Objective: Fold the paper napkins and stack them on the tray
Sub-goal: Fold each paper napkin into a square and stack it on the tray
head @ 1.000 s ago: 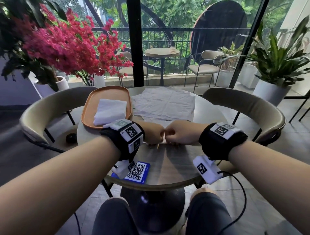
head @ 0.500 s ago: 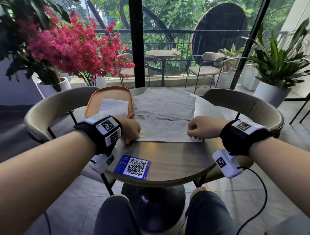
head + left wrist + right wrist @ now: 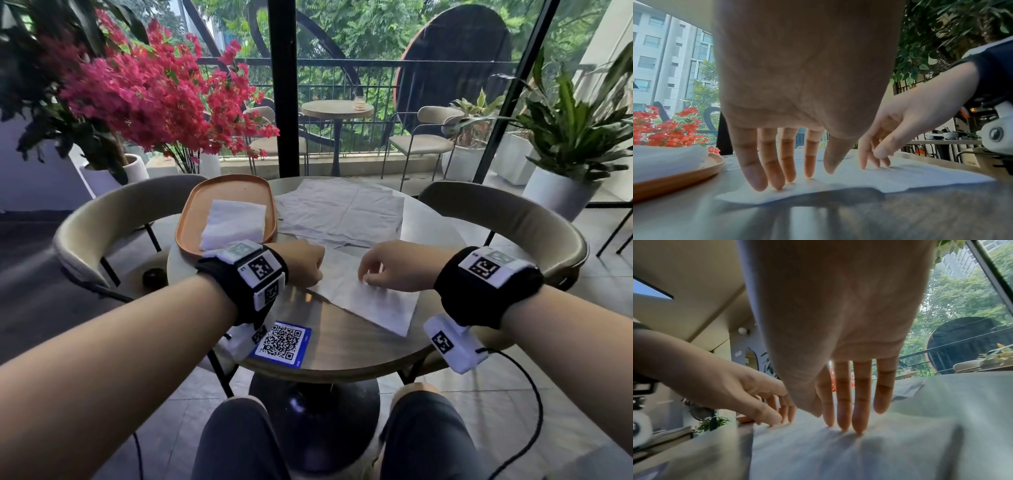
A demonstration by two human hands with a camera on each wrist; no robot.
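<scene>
From above, the left hand (image 3: 301, 262) and right hand (image 3: 394, 265) look curled, but the wrist views show straight fingers (image 3: 774, 170) pressing the napkin (image 3: 373, 301) flat on the desk (image 3: 342, 346). One folded napkin (image 3: 234, 224) lies on the tray (image 3: 186, 226). The blue card (image 3: 282, 343) shows a square code; its small words are too blurry to read.

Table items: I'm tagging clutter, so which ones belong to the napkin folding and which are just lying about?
Job:
napkin under both hands
unfolded napkins
folded napkins
tray
left hand
right hand

Lying about:
QR card
flowers
</scene>
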